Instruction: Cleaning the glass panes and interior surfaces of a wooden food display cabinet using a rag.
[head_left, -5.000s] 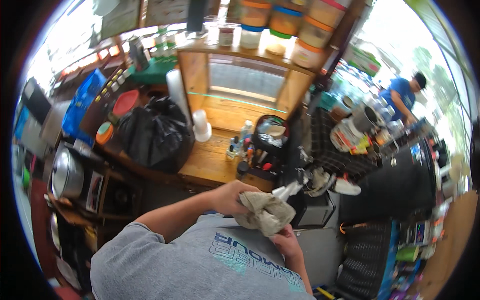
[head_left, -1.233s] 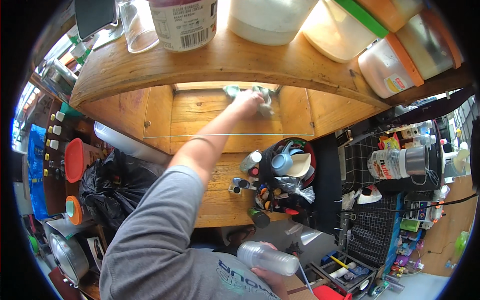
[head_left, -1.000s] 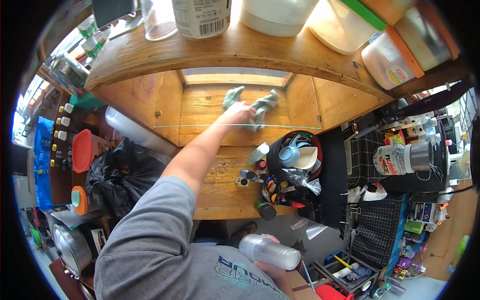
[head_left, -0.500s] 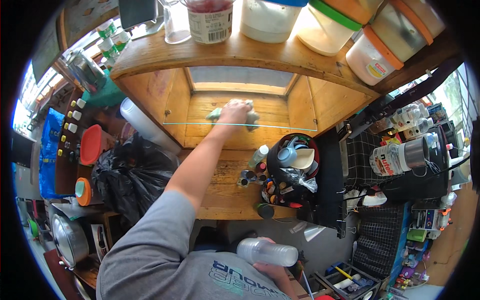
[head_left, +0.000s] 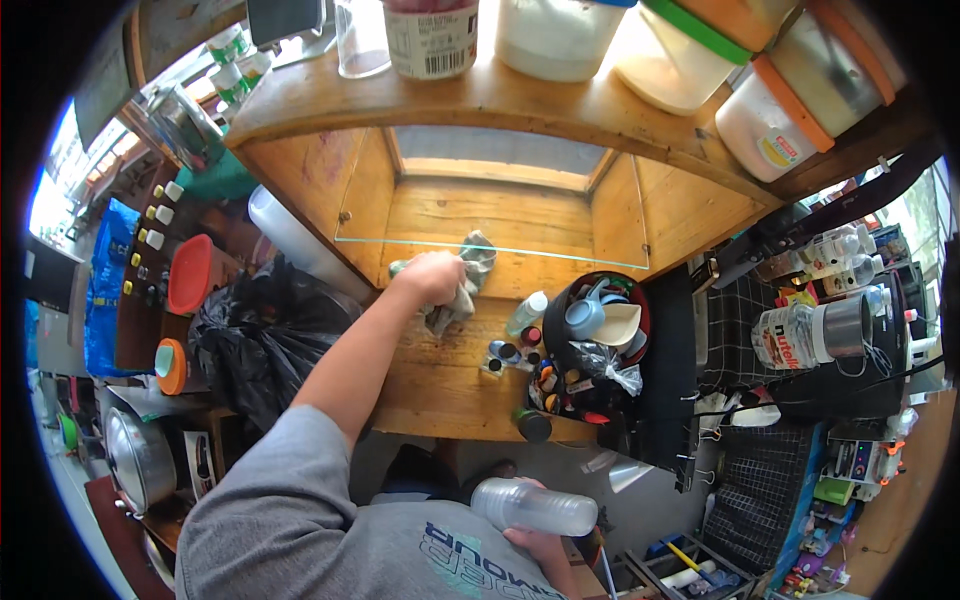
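Note:
My left hand [head_left: 435, 278] is closed around a crumpled grey-green cloth [head_left: 478, 252] at the front of the wooden cabinet's open compartment [head_left: 480, 212]. The cloth bunches out on both sides of the fingers and hangs over the compartment's front edge. Just beyond, the thin edge of a glass pane [head_left: 560, 256] crosses the opening. Low in the view, close to my body, my right hand [head_left: 540, 546] holds a stack of clear plastic cups [head_left: 535, 507] lying on its side. Its fingers are partly hidden behind the cups.
Right of the cloth stand small bottles [head_left: 527, 313] and a dark round container [head_left: 560, 300] filled with cups and utensils. A black plastic bag [head_left: 265, 335] bulges at the left. Lidded tubs [head_left: 560, 40] line the shelf above. A wooden ledge [head_left: 430, 395] runs below the compartment.
My left hand has drawn the cloth out from inside the compartment, toward me and slightly left, to its front edge. My right hand keeps the cups in nearly the same place.

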